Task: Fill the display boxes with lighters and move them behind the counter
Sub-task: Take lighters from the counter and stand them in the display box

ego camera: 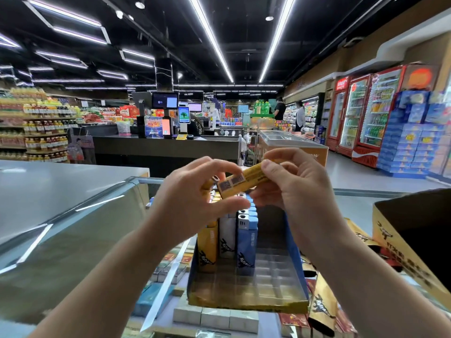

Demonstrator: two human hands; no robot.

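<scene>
Both hands hold one yellow lighter level above the display box. My left hand pinches its metal-capped end with fingers and thumb. My right hand grips the other end. The display box stands on the glass counter, its clear tray partly filled. Upright yellow, white and blue lighters fill its far left rows. The near rows and the right side show only empty slots.
An open cardboard carton stands at the right, with torn yellow packaging beside the box. A grey countertop lies to the left. Checkout counters, drink fridges and shelves fill the background, with people far off.
</scene>
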